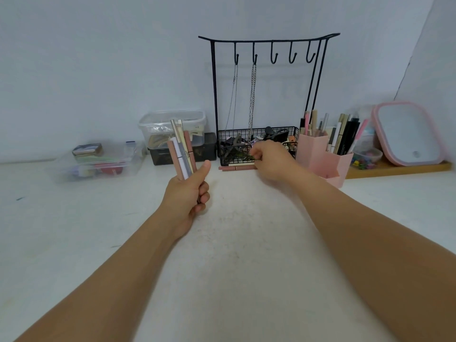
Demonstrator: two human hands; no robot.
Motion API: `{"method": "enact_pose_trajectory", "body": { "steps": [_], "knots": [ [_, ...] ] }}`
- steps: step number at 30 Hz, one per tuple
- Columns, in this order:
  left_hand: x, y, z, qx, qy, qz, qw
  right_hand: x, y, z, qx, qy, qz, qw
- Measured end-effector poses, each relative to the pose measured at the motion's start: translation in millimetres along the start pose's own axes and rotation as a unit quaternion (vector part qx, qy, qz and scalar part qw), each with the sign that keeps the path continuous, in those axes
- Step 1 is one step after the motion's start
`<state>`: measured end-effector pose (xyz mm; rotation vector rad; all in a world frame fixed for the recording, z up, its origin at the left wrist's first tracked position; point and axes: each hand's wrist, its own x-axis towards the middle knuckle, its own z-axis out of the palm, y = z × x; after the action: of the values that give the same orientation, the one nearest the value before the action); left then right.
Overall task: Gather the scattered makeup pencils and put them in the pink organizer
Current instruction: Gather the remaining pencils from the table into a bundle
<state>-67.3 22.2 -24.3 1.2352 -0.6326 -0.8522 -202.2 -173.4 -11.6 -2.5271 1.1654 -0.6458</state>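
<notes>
My left hand (pixel 191 196) grips an upright bundle of several makeup pencils (pixel 182 150) in pink, white, grey and beige, thumb raised beside them. My right hand (pixel 270 157) reaches over the white table, fingers curled down at the right end of two pencils (pixel 235 167), one pink and one cream, lying in front of the black wire basket. Whether the fingers pinch them is blurred. The pink organizer (pixel 323 156) stands just right of that hand, with several pencils and brushes upright in its compartments.
A black jewellery stand with hooks and chains (pixel 266 95) rises over its wire basket (pixel 237 149) of clips. Clear plastic boxes (pixel 170 129) and a flat clear case (pixel 98 161) sit at the back left. A pink mirror (pixel 409 134) leans on a wooden tray at the right.
</notes>
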Motion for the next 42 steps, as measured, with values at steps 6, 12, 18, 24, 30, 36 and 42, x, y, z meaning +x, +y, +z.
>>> {"method": "enact_pose_trajectory", "body": {
  "steps": [6,12,18,24,30,36,42],
  "knots": [
    [0,0,0,0.011,-0.005,-0.004,1.000,0,6,13,-0.120,-0.036,-0.032,0.992],
    [0,-1,1,0.031,-0.021,-0.004,0.999,-3,-2,3,-0.129,-0.056,-0.055,0.988],
    [-1,0,3,0.034,-0.023,-0.005,0.999,-5,-7,-7,-0.094,-0.085,-0.058,0.990],
    [0,0,2,0.035,-0.018,-0.004,0.999,-6,-15,-14,-0.100,-0.088,-0.072,0.989],
    [0,-1,1,0.033,-0.023,-0.002,0.999,-3,-15,-13,-0.110,-0.124,-0.069,0.984],
    [0,0,1,0.034,-0.017,-0.007,0.999,-3,-13,-17,-0.085,-0.160,-0.074,0.981],
    [-2,1,1,0.031,-0.018,-0.003,0.999,-18,-45,-43,0.288,-0.169,-0.067,0.940]
  ]
}}
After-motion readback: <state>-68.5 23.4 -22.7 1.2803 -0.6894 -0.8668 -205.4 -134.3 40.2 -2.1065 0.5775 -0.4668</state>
